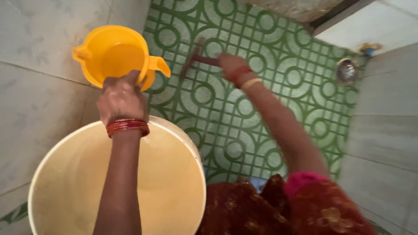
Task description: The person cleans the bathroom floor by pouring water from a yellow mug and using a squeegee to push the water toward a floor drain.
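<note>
My left hand (122,98) has its fingers wrapped on the yellow jug (114,55) above the bucket (48,161), ready for water, while my right hand (230,65) fingers grip a brush (196,58) on the green floor (261,109).

floor (278,87): green tiles with a circle-and-grid pattern, running from near to far
walls (39,87): pale grey tiles, left and right
drain (347,71): round metal cover, far right on the floor
tap (368,48): small, far right, blurred
</note>
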